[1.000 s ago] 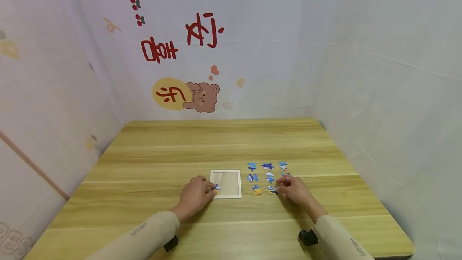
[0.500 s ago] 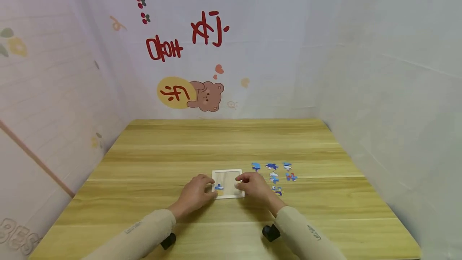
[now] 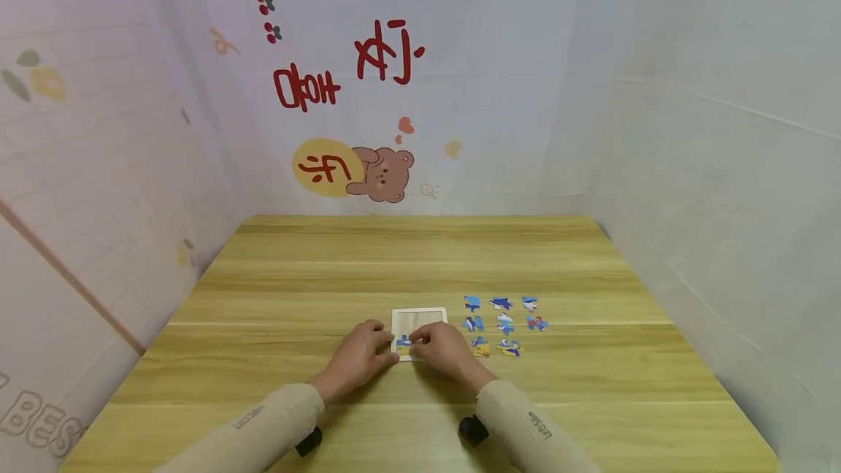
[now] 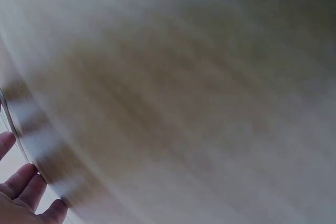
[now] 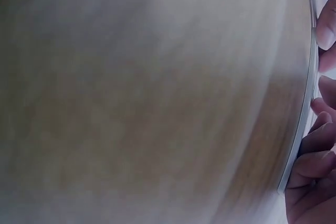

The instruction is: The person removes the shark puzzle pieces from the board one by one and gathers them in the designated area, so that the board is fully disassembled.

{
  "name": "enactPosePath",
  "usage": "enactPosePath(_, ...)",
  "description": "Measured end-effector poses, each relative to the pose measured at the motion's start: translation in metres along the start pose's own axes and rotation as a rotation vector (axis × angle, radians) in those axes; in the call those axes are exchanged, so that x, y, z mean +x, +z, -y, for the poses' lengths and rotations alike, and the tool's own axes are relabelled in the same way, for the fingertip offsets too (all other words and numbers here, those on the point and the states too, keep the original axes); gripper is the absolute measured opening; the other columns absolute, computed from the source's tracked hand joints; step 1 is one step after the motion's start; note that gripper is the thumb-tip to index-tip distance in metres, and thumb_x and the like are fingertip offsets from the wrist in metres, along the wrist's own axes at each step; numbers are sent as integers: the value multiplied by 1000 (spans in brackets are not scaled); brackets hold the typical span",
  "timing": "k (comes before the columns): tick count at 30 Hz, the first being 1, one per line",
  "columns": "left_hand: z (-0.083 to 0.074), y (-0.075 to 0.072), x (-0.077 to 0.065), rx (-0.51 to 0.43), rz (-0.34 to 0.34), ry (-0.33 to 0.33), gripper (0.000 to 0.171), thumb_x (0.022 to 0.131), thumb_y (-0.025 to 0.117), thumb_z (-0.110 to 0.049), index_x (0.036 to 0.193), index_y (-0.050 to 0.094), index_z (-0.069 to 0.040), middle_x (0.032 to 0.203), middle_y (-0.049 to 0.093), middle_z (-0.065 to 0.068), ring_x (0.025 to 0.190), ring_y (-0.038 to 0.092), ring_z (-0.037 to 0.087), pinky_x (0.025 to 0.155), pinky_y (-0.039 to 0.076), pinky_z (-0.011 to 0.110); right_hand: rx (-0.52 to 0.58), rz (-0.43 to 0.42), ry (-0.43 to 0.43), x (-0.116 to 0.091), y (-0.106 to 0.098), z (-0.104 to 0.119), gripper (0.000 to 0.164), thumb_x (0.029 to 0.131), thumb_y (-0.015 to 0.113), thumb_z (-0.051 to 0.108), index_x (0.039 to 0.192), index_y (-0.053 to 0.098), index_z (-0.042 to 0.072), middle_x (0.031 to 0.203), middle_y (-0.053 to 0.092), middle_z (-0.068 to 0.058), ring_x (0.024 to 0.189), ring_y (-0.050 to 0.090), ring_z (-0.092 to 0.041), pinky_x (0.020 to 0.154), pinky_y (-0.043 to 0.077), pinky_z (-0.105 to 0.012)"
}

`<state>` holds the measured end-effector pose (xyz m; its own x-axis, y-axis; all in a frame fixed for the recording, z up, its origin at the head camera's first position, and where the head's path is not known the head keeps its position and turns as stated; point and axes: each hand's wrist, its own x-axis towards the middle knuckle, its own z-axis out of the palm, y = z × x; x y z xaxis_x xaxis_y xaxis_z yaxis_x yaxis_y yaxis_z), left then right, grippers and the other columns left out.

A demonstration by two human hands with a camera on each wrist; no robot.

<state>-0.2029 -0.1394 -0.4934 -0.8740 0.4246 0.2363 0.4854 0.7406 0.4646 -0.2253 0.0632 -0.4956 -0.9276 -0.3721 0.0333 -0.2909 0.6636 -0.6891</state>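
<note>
In the head view, a white square frame [image 3: 419, 310] lies on the table, with a blue-and-yellow puzzle piece [image 3: 404, 345] inside its lower left corner. My left hand [image 3: 357, 356] rests at the frame's left side, fingertips against the edge. Reaching over the lower right part of the frame, my right hand [image 3: 445, 351] has its thumb and finger drawn together on the right side of that piece. Its fingers hide part of the piece and some of the frame. In the wrist views, fingers [image 4: 31, 190] touch the frame edge and the right fingers [image 5: 313, 169] are curled.
Right of the frame, several loose puzzle pieces lie in rows, among them a dark blue one [image 3: 501, 303], a red-and-blue one [image 3: 537, 322] and a yellow-and-blue one [image 3: 509, 347]. White cloth walls [image 3: 499, 130] border the wooden table [image 3: 420, 254].
My right hand has moved left from beside the loose pieces to the piece inside the frame. The left hand stays at the frame's left edge. The head view has shifted slightly.
</note>
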Motion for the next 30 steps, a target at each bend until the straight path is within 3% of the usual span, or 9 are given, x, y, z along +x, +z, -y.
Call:
enactPosePath(11, 1, 1, 2, -10, 8, -25, 34, 85, 78, -21, 109, 72, 4, 117, 60, 23, 108, 57, 39, 95, 44, 55, 224, -76, 128, -1, -2, 8, 3, 89, 71, 7, 89, 73, 9, 80, 66, 4, 66, 56, -12, 61, 47, -28)
enactPosePath(15, 0, 1, 0, -10, 12, -44, 35, 85, 79, -21, 109, 72, 4, 119, 60, 24, 110, 56, 39, 96, 43, 54, 324, -93, 149, -5, -18, 0, 4, 92, 69, 8, 92, 71, 6, 80, 66, 0, 60, 58, -14, 55, 48, -29)
enactPosePath(21, -1, 3, 0, -14, 1, -38, 35, 84, 80, -21, 108, 73, 3, 119, 60, 23, 111, 56, 40, 96, 43, 55, 449, -199, 225, -22, -75, -43, 10, 91, 68, 5, 98, 71, -1, 85, 67, -4, 62, 57, -17, 60, 52, -34)
enactPosePath(25, 2, 4, -1, -10, -3, -42, 34, 83, 80, -20, 107, 73, 3, 119, 60, 23, 111, 56, 40, 96, 43, 55, 428, -216, 315, -46, -110, -81, 14, 93, 67, 9, 102, 71, 0, 90, 67, -4, 67, 58, -19, 61, 50, -34)
enactPosePath(30, 4, 5, 1, 13, -9, -38, 33, 84, 80, -22, 106, 73, 1, 118, 60, 22, 111, 57, 39, 95, 45, 55, 402, -202, 340, -75, -137, -119, 17, 92, 68, 11, 103, 71, -2, 80, 64, -3, 66, 56, -17, 54, 44, -28)
